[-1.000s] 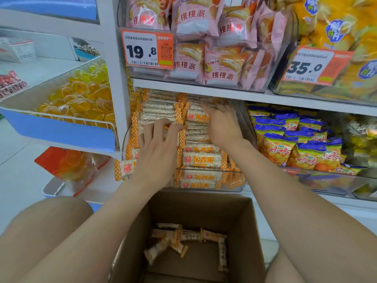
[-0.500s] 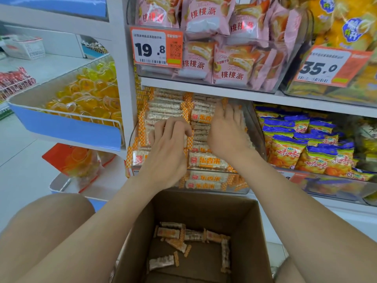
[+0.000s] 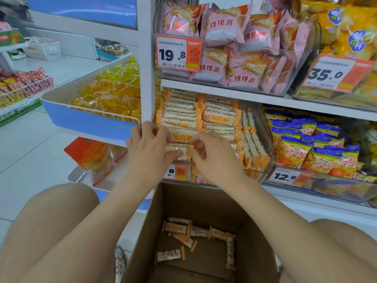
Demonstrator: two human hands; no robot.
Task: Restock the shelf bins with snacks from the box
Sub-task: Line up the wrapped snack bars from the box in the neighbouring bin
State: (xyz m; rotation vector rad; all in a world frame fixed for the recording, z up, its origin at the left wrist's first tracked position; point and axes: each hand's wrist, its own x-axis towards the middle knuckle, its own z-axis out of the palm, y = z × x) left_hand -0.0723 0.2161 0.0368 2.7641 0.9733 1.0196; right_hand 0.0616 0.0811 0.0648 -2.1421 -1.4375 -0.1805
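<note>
Judging by how things lie, the restocking is close to its end: the clear bin (image 3: 262, 139) at the middle of the frame is packed nearly to its top with stacked snack bars (image 3: 220, 117), some laid flat in tiers and others standing on edge along its right side, while the cardboard box (image 3: 253, 231) at the bottom centre holds only a thin scatter of loose bars (image 3: 177, 228) on its floor, perhaps eight or so, still to be moved. Both hands are at the bin's front. The left hand (image 3: 151, 152) has its fingers curled over the front row and its thumb laid along the front bar (image 3: 177, 150), gripping it; the right hand (image 3: 214, 160) has its fingertips curled onto that bar's crimped end, pinching it as far as the view shows. The likely step is seating this bar squarely before reaching down again. The bars are slim, oblong blocks of pale puffed grain in glossy see-through film, with orange-and-white checked, saw-toothed ends; they look light and slippery. The bin is rigid clear plastic with an orange price tag (image 3: 177, 171) on its front, the box plain matte corrugated board. At upper centre sit puffy pink pie packets (image 3: 224, 31); at right, shiny blue-topped crisp bags (image 3: 291, 152).
</note>
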